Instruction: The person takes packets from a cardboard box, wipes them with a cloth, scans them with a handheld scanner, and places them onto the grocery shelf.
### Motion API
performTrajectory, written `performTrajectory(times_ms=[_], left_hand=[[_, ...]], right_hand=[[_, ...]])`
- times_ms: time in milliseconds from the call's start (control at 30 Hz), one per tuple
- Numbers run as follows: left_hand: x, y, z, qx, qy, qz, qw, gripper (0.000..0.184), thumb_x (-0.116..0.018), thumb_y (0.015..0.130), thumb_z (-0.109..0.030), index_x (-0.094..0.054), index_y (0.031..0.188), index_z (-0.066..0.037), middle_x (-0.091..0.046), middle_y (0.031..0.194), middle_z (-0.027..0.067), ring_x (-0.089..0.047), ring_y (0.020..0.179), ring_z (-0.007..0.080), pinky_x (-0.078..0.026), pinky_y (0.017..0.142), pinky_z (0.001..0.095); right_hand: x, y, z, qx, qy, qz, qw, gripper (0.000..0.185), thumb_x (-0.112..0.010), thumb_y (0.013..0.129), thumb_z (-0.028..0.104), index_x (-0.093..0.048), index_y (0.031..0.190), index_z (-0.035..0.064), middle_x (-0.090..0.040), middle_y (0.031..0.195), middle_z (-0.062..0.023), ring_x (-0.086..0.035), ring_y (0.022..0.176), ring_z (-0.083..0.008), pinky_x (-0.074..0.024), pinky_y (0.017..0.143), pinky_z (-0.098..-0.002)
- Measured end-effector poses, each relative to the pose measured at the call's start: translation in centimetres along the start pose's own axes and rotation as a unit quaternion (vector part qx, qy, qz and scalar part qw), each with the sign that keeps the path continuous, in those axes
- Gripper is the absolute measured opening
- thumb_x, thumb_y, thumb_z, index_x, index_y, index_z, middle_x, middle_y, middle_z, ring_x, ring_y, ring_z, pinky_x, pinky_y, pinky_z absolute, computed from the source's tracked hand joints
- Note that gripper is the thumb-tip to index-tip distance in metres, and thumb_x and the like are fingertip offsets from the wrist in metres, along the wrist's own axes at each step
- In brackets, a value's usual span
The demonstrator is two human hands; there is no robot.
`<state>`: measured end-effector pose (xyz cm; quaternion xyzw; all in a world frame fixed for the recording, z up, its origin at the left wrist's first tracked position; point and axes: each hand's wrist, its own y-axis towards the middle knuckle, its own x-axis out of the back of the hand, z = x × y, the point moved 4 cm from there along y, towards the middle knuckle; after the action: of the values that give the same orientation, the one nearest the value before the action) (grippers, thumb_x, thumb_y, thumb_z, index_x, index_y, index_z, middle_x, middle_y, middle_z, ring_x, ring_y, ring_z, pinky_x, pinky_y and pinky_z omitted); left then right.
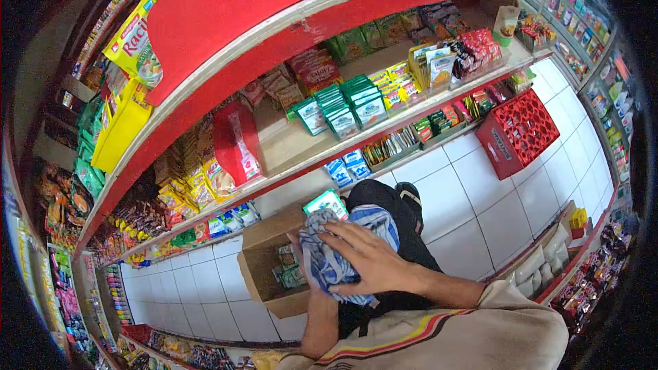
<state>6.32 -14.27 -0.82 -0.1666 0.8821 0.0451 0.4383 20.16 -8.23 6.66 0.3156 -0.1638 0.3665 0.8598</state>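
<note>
A blue-and-white striped cloth [329, 250] is bunched between my two hands. My right hand [367, 253] lies over it from above, fingers bent across the folds and pressing on it. Behind and under the cloth is my left hand [317, 294], its fingers mostly hidden. A green-and-white packet [326, 203] sticks out past the top of the cloth, seemingly held in my left hand; its lower part is covered. Beside my left hand an open cardboard box [264, 260] stands on the floor, with several green packets [289, 267] inside.
A red-edged shelf [288, 157] curves ahead, holding rows of green-and-white packets [336, 115], yellow packets [394, 85] and other sachets. A red crate [517, 133] stands on the white tiled floor [452, 199] to the right. My bent leg [404, 247] is beside the cloth. More stocked shelves surround me.
</note>
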Motion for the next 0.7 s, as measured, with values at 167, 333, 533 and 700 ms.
performTrajectory(times_ms=[167, 333, 533, 700], left_hand=[[-4.3, -1.2, 0.7, 0.044, -0.016, -0.171, 0.984, 0.068, -0.042, 0.101, -0.055, -0.041, 0.145, -0.002, -0.047, 0.147, 0.0124, -0.046, 0.134, 0.026, -0.033, 0.115, 0.0406], [0.9, 0.3, -0.8, 0.017, -0.065, -0.024, 0.997, 0.066, -0.042, 0.099, -0.061, -0.05, 0.136, -0.006, -0.053, 0.141, 0.0089, -0.048, 0.131, 0.0245, -0.033, 0.114, 0.0401], [-6.0, -0.5, 0.1, 0.037, -0.029, -0.135, 0.99, 0.068, -0.041, 0.099, -0.061, -0.05, 0.138, -0.005, -0.056, 0.139, 0.0106, -0.052, 0.129, 0.0261, -0.036, 0.112, 0.0436], [-2.5, 0.3, -1.1, 0.028, -0.047, -0.029, 0.998, 0.076, -0.035, 0.098, -0.067, -0.047, 0.143, -0.007, -0.06, 0.133, 0.0092, -0.057, 0.122, 0.0235, -0.044, 0.105, 0.0376]], right_hand=[[1.1, 1.3, -1.7, -0.049, -0.074, -0.048, 0.995, 0.081, -0.078, 0.069, 0.011, -0.045, 0.142, 0.003, -0.044, 0.148, -0.0174, -0.042, 0.137, -0.0358, -0.0332, 0.116, -0.0467], [-1.3, -0.2, -0.5, 0.026, 0.046, 0.046, 0.998, 0.08, -0.068, 0.064, -0.006, -0.05, 0.141, 0.0052, -0.047, 0.146, -0.0164, -0.045, 0.135, -0.0357, -0.0365, 0.114, -0.0451], [0.4, 1.3, -1.3, -0.023, -0.031, -0.054, 0.998, 0.083, -0.067, 0.057, -0.01, -0.054, 0.137, 0.007, -0.05, 0.144, -0.0166, -0.045, 0.137, -0.0351, -0.037, 0.114, -0.0453], [-0.9, -0.6, -1.1, 0.003, 0.033, 0.017, 0.999, 0.078, -0.065, 0.057, -0.012, -0.06, 0.132, 0.0067, -0.055, 0.139, -0.0166, -0.049, 0.133, -0.0349, -0.0403, 0.111, -0.0441]])
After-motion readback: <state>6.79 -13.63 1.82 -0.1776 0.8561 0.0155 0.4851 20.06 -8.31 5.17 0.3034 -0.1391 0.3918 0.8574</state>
